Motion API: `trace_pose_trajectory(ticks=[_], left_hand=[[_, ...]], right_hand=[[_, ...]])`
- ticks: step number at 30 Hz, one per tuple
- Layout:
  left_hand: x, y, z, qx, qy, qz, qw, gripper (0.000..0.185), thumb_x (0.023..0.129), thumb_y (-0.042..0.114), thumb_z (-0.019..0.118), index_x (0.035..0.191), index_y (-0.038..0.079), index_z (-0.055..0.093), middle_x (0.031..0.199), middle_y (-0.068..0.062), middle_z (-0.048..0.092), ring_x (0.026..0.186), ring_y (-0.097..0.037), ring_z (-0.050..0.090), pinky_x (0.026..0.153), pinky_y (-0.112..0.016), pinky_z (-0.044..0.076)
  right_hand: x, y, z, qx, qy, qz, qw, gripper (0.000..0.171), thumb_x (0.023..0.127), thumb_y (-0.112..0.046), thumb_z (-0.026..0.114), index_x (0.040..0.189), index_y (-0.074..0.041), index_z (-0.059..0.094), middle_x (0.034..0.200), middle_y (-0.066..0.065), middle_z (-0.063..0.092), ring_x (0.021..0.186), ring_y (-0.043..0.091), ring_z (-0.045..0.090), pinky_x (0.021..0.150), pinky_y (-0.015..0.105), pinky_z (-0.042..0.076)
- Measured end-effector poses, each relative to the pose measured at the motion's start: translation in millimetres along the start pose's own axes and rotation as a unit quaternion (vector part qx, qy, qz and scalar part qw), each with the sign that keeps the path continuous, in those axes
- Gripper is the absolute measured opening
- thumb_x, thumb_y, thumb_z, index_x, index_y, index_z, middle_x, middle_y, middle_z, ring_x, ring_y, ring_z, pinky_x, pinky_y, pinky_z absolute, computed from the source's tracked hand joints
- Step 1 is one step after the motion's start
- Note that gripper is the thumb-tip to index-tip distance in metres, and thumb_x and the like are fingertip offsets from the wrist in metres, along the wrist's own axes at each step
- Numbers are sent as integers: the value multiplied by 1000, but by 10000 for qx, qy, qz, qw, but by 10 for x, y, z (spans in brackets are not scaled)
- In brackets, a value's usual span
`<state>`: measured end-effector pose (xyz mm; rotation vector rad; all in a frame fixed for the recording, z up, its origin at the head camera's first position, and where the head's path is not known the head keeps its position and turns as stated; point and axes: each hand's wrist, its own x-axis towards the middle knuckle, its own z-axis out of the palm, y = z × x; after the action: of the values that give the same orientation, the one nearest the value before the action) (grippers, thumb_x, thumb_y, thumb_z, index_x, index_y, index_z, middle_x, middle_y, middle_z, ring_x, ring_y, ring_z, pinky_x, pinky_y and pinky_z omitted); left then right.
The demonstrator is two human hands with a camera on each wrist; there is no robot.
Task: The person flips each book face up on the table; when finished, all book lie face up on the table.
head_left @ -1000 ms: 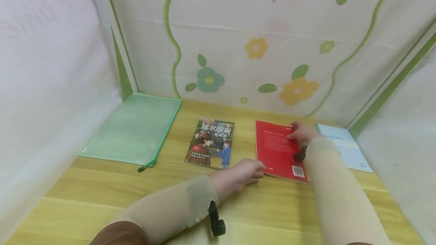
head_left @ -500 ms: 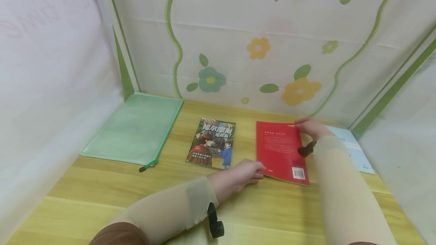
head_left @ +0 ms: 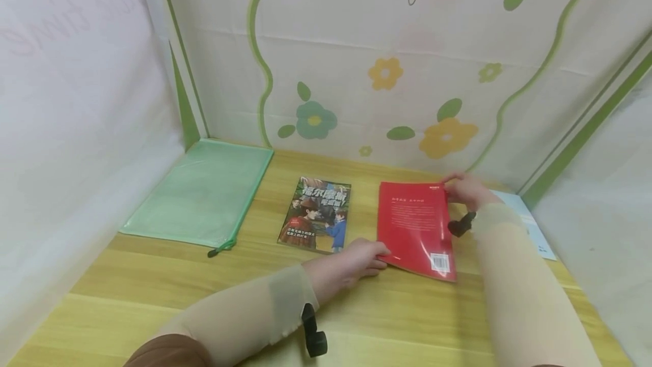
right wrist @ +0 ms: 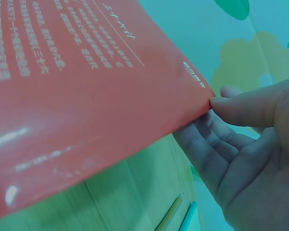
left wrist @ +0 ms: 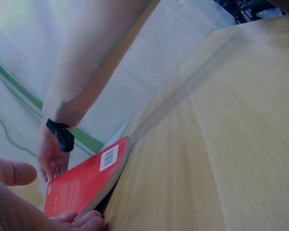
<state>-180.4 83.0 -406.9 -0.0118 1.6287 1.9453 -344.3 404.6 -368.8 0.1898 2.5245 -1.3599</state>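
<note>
A red paperback book (head_left: pixel 412 225), back cover with barcode up, is between my hands and lifted off the wooden table along its right side. My right hand (head_left: pixel 466 191) pinches its far right corner; in the right wrist view the thumb (right wrist: pixel 245 108) lies at the corner with the other fingers below. My left hand (head_left: pixel 359 262) grips the near left corner, thumb on the cover. In the left wrist view, the left fingers (left wrist: pixel 84 221) lie along the book's lower edge. Left of it lies an illustrated comic-style book (head_left: pixel 316 214), flat and untouched.
A green zip pouch (head_left: pixel 198 197) lies at the table's far left. Behind the right wrist, a pale blue booklet (head_left: pixel 524 214) is partly hidden. White fabric walls (head_left: pixel 331 27) with printed flowers enclose the table (head_left: pixel 204 282) at the back and sides.
My right hand has slid from the red book's upper cover out to its far right corner. The book has tilted up at the right and shifted slightly left, the left hand moving with it.
</note>
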Motion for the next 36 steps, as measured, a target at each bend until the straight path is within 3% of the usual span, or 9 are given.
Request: trace_pose_trajectory(ticks=[5,13,23,30,36], left_hand=[[-27,15,-35,7,43,-40,10000,38,89,10,61,119,-11,53,123,-19,59,110,-36,62,98,-44,50],[-87,45,-62,-18,148,-91,9998,37,89,10,60,118,-12,54,124,-20,58,109,-37,62,98,-44,50],[-113,43,-98,-88,445,76,9989,33,89,8,59,115,-12,57,117,-20,61,105,-37,64,93,-43,53],[-120,52,-103,-102,745,66,9971,31,88,8,60,113,-10,57,109,-17,62,98,-34,66,85,-40,56],[-116,33,-107,-99,1054,208,9942,36,85,2,63,116,-11,54,109,-15,60,88,-28,66,78,-37,58]], right_hand=[[-24,-46,14,-214,-25,-63,9997,29,99,-6,51,126,7,48,120,26,57,101,33,65,102,56,44],[1,-48,-2,-154,-169,-288,9993,29,99,-1,47,125,13,49,114,24,64,94,27,68,98,53,48],[-71,-174,-53,-141,-527,-811,9952,32,100,4,43,128,20,46,111,20,67,90,17,69,98,50,48],[-137,-322,-40,-326,-361,-783,9957,33,100,-4,52,129,11,51,116,18,65,98,23,67,105,56,40],[-207,-413,-51,-596,-307,-983,9929,35,99,-7,56,130,9,53,126,23,60,112,35,60,106,58,38]])
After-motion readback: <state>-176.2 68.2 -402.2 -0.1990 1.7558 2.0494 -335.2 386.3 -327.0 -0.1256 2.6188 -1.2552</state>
